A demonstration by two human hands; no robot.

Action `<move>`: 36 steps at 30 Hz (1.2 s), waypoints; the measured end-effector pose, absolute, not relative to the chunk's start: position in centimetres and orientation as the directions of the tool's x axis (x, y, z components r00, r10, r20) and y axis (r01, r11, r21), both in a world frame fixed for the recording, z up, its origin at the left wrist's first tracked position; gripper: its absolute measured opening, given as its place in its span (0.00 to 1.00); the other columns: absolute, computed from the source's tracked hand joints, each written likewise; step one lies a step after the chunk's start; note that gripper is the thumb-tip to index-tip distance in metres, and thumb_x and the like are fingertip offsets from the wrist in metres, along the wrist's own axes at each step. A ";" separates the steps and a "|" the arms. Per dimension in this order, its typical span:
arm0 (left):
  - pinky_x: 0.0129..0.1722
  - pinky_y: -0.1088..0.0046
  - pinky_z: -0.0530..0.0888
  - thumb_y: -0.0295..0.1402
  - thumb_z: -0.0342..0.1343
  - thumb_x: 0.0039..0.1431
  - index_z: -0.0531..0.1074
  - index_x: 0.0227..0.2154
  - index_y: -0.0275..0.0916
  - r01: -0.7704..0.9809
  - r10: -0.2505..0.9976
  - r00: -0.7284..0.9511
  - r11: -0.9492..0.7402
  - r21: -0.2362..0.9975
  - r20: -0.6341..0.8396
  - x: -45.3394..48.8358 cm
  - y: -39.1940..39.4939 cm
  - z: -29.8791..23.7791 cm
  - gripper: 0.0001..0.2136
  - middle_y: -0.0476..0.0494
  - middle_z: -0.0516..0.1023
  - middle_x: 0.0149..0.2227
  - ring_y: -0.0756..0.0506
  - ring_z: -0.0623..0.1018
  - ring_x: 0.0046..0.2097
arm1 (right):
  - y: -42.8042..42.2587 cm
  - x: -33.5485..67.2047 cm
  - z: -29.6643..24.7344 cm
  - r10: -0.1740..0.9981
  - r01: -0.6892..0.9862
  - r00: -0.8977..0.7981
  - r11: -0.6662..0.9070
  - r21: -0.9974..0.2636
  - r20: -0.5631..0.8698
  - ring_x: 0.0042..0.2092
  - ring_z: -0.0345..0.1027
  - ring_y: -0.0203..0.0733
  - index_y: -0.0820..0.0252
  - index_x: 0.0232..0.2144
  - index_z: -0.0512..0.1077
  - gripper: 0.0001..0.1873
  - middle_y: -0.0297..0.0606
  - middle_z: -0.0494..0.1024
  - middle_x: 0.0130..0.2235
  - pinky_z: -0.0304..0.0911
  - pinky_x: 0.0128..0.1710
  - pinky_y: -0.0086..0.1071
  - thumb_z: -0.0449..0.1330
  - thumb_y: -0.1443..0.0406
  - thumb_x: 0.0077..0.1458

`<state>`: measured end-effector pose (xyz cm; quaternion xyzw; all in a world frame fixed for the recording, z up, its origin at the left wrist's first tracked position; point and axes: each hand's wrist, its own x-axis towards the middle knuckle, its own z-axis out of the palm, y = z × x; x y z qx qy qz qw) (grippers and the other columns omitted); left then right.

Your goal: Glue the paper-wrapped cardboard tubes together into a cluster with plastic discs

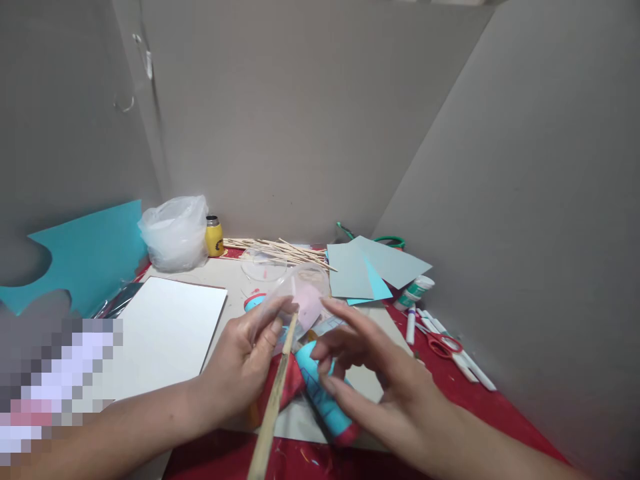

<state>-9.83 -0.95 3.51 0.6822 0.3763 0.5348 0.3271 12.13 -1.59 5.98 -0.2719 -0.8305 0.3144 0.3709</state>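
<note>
My left hand (245, 353) is closed on a clear, rounded plastic piece (280, 293) with a pink patch (307, 303) on it. A wooden stick (273, 407) runs from that plastic back towards me, its near end large and close to the camera. My right hand (385, 380) hovers just to the right, its fingers bent and apart, the index fingertip close to the pink patch. Below the hands lie a blue paper tube (323, 393) with dark drawn lines and a red end, and a red piece (287, 383) partly behind the stick.
Several thin wooden sticks (285, 252) lie at the back beside a yellow jar (214, 237) and a white plastic bag (175, 233). Grey and blue sheets (350, 270), red scissors (445, 345), markers (473, 370) and small tubs (417, 288) are right. White board (165, 327) lies left.
</note>
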 end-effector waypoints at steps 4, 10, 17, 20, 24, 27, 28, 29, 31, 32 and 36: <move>0.54 0.64 0.77 0.34 0.51 0.69 0.74 0.57 0.41 0.168 0.821 0.182 -0.568 0.806 0.541 -9.9 -0.9 3.1 0.17 0.39 0.81 0.53 0.41 0.81 0.53 | -0.7 9.6 5.8 0.389 0.259 -0.741 0.918 -0.301 0.547 0.40 0.74 0.43 0.54 0.67 0.53 0.30 0.42 0.79 0.42 0.72 0.40 0.35 0.53 0.71 0.66; 0.57 0.61 0.75 0.37 0.53 0.69 0.75 0.53 0.38 0.011 0.947 0.112 -0.306 0.952 0.303 -9.5 -1.1 4.0 0.15 0.37 0.80 0.55 0.40 0.79 0.55 | 0.0 9.0 6.1 0.215 0.287 -0.672 0.958 -0.018 0.709 0.29 0.72 0.43 0.64 0.46 0.68 0.08 0.41 0.78 0.29 0.68 0.28 0.34 0.52 0.71 0.66; 0.47 0.66 0.79 0.43 0.68 0.57 0.76 0.50 0.39 -0.362 0.983 0.173 0.012 0.932 0.055 -9.0 -0.9 5.0 0.21 0.38 0.80 0.54 0.42 0.83 0.48 | -0.2 11.4 6.3 0.422 0.369 -0.495 0.894 -0.256 0.759 0.34 0.76 0.34 0.58 0.48 0.69 0.13 0.35 0.80 0.34 0.71 0.36 0.25 0.54 0.75 0.64; 0.44 0.68 0.79 0.43 0.71 0.53 0.78 0.48 0.39 -0.426 0.979 0.202 0.104 0.899 -0.017 -8.9 -1.1 5.0 0.22 0.38 0.81 0.52 0.43 0.83 0.46 | 0.3 11.2 6.0 0.515 0.361 -0.483 0.854 -0.374 0.708 0.31 0.75 0.33 0.56 0.46 0.70 0.10 0.32 0.79 0.32 0.70 0.32 0.24 0.53 0.72 0.66; 0.42 0.71 0.79 0.43 0.73 0.50 0.79 0.46 0.40 -0.453 0.969 0.244 0.138 0.881 -0.026 -8.7 -1.5 5.3 0.23 0.39 0.81 0.52 0.43 0.83 0.46 | 0.6 11.2 5.8 0.524 0.360 -0.506 0.850 -0.383 0.685 0.33 0.77 0.36 0.56 0.46 0.71 0.10 0.36 0.81 0.36 0.71 0.32 0.26 0.53 0.71 0.66; 0.42 0.71 0.79 0.43 0.73 0.49 0.79 0.46 0.42 -0.465 0.973 0.232 0.125 0.876 -0.016 -8.7 -1.6 5.7 0.22 0.41 0.81 0.52 0.44 0.84 0.44 | 0.4 11.6 5.9 0.505 0.337 -0.479 0.861 -0.381 0.718 0.34 0.77 0.38 0.54 0.49 0.69 0.13 0.35 0.81 0.36 0.71 0.34 0.28 0.57 0.71 0.64; 0.42 0.71 0.79 0.43 0.73 0.49 0.79 0.46 0.42 -0.467 0.973 0.230 0.129 0.875 -0.021 -8.7 -1.6 5.8 0.23 0.41 0.82 0.52 0.44 0.84 0.44 | 0.4 11.7 6.0 0.497 0.334 -0.468 0.865 -0.374 0.731 0.33 0.76 0.37 0.54 0.49 0.69 0.13 0.34 0.80 0.35 0.71 0.33 0.28 0.58 0.72 0.64; 0.42 0.71 0.79 0.43 0.73 0.48 0.79 0.46 0.41 -0.467 0.973 0.229 0.136 0.874 -0.029 -8.7 -1.6 5.8 0.23 0.41 0.82 0.51 0.44 0.84 0.44 | 0.4 11.8 6.1 0.488 0.336 -0.465 0.869 -0.363 0.738 0.32 0.75 0.36 0.53 0.48 0.70 0.13 0.33 0.80 0.35 0.70 0.32 0.27 0.58 0.72 0.63; 0.42 0.70 0.79 0.44 0.74 0.48 0.79 0.46 0.40 -0.466 0.970 0.238 0.162 0.870 -0.053 -8.6 -1.7 5.8 0.24 0.40 0.82 0.50 0.43 0.83 0.44 | 0.4 11.7 6.2 0.468 0.336 -0.486 0.880 -0.337 0.738 0.31 0.74 0.35 0.54 0.46 0.71 0.12 0.33 0.79 0.34 0.69 0.31 0.27 0.57 0.74 0.63; 0.43 0.69 0.79 0.44 0.73 0.48 0.79 0.46 0.39 -0.467 0.968 0.244 0.174 0.867 -0.063 -8.5 -1.8 5.7 0.24 0.39 0.82 0.50 0.43 0.83 0.45 | 0.5 11.5 6.2 0.451 0.327 -0.505 0.889 -0.320 0.736 0.32 0.74 0.35 0.55 0.46 0.71 0.12 0.34 0.80 0.35 0.69 0.31 0.27 0.57 0.75 0.63; 0.46 0.68 0.78 0.45 0.72 0.51 0.77 0.49 0.40 -0.460 0.959 0.274 0.191 0.867 -0.066 -8.5 -2.0 5.8 0.24 0.38 0.80 0.53 0.40 0.82 0.49 | 0.8 11.2 6.3 0.439 0.283 -0.524 0.898 -0.337 0.730 0.34 0.76 0.36 0.56 0.46 0.72 0.13 0.36 0.81 0.36 0.70 0.32 0.28 0.56 0.75 0.64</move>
